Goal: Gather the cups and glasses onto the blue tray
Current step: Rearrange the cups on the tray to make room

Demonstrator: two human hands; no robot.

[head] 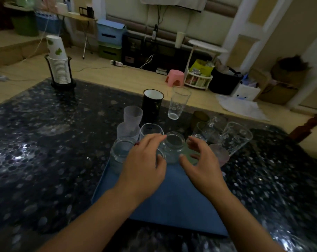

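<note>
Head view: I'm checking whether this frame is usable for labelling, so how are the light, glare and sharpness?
Head view: dim overall; bright glare patches on the dark table; wide-angle bending at the edges, with blur at the right; clear glasses are hard to separate; both hands and the blue tray read clearly.

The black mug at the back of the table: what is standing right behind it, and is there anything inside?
Behind the black mug only the table edge and bare floor show; a tall clear glass stands beside it to the right. Its white inner rim shows, but its inside is hidden from this angle.
</note>
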